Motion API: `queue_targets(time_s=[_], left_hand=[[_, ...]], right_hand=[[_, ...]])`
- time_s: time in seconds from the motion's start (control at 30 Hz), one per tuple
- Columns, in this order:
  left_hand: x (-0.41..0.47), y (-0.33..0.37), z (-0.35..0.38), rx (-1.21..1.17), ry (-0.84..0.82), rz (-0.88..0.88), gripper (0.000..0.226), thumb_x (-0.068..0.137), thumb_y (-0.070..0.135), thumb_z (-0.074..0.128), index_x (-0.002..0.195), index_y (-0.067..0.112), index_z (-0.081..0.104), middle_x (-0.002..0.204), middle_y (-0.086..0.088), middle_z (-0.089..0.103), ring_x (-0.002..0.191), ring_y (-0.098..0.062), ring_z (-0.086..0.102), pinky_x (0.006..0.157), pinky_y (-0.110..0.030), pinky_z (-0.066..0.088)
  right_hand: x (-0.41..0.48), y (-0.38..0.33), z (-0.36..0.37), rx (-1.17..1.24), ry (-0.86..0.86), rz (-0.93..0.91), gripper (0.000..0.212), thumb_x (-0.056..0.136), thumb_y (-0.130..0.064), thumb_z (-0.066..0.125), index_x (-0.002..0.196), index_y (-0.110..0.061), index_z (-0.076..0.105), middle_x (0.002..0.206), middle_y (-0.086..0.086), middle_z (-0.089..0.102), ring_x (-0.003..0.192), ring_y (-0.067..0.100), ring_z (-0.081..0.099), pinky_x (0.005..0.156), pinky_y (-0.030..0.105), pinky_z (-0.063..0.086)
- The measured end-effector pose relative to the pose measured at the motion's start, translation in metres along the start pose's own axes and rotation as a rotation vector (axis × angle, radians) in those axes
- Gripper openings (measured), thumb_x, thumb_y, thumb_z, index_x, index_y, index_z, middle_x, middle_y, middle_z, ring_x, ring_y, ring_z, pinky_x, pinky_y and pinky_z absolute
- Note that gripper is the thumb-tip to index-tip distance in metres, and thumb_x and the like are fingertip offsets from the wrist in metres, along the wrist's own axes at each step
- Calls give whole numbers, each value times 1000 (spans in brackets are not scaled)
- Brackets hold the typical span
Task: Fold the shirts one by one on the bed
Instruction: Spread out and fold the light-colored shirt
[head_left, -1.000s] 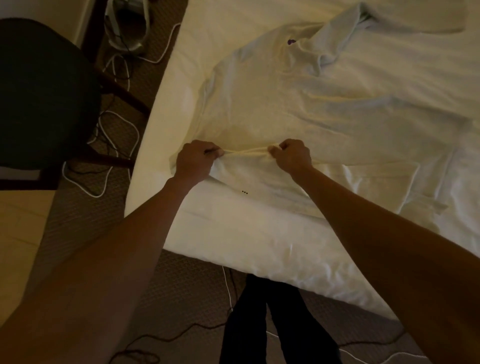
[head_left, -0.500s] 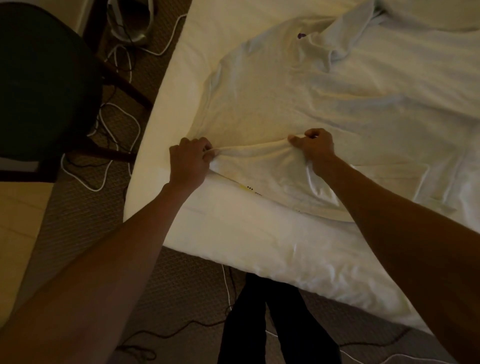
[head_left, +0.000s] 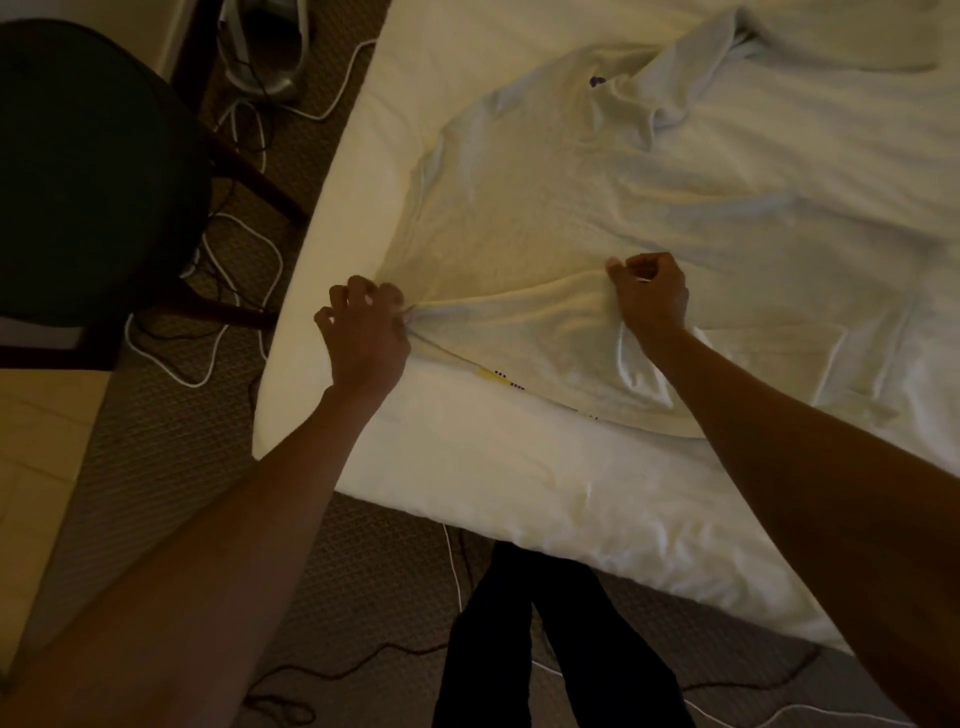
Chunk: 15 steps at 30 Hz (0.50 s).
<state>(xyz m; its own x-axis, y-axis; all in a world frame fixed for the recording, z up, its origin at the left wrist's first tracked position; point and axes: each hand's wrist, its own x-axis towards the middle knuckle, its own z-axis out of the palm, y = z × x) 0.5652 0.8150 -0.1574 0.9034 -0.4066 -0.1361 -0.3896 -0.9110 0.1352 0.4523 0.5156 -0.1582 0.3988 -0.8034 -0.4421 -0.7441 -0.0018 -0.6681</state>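
A pale grey shirt (head_left: 597, 208) lies spread on the white bed (head_left: 519, 478), its near edge turned over into a fold. My left hand (head_left: 363, 332) pinches the left end of that fold near the bed's corner, its other fingers spread and curled. My right hand (head_left: 649, 296) grips the folded edge further right, fingers curled round the cloth. A small purple mark (head_left: 596, 81) shows near the shirt's rumpled far part. Coloured print peeks out under the fold at the near edge.
A dark round chair (head_left: 88, 171) stands left of the bed on brown carpet. White and black cables (head_left: 228, 291) trail across the floor beside it. My dark-trousered legs (head_left: 550, 649) stand at the bed's near edge. More white cloth lies at the far right.
Both hands have spread apart along the shirt's near edge: the right moved right and away, the left moved slightly left. The turned-over fold has grown wider, showing the print beneath.
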Motion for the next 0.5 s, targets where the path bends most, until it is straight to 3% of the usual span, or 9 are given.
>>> queue_targets(time_s=[0.07, 0.13, 0.27, 0.4, 0.5], left_hand=[[-5, 26, -4, -42, 40, 28, 44, 76, 7, 67, 117, 22, 60, 121, -9, 53, 112, -33, 49, 85, -47, 43], [-9, 58, -4, -136, 91, 140, 44, 76, 5, 64, 117, 20, 60, 120, -9, 54, 111, -33, 50, 83, -46, 44], [-13, 135, 7, -349, 54, 416, 24, 85, 11, 61, 108, 18, 66, 111, -4, 59, 105, -28, 52, 80, -40, 43], [-11, 213, 27, -376, -129, 601, 23, 94, 20, 57, 113, 16, 67, 110, -3, 66, 106, -30, 53, 81, -41, 44], [-11, 260, 42, -349, -301, 630, 30, 96, 24, 59, 123, 14, 64, 116, -8, 66, 111, -33, 53, 88, -45, 46]], right_hand=[[2, 6, -19, -38, 69, -32, 26, 95, -31, 60, 109, -9, 62, 105, 3, 66, 97, 17, 60, 79, 19, 39], [5, 23, -47, -107, 69, -72, 17, 96, -16, 53, 108, -9, 62, 106, 5, 66, 96, 20, 60, 79, 24, 40], [15, 80, -120, -484, -15, -199, 44, 81, 3, 49, 118, -16, 62, 123, 9, 60, 115, 32, 53, 95, 41, 43], [29, 129, -175, -893, -188, -199, 61, 89, -10, 56, 146, -24, 39, 157, 8, 28, 139, 33, 26, 110, 49, 26], [42, 152, -195, -837, -36, -85, 58, 99, -31, 50, 151, -21, 27, 159, 12, 21, 143, 35, 23, 112, 55, 23]])
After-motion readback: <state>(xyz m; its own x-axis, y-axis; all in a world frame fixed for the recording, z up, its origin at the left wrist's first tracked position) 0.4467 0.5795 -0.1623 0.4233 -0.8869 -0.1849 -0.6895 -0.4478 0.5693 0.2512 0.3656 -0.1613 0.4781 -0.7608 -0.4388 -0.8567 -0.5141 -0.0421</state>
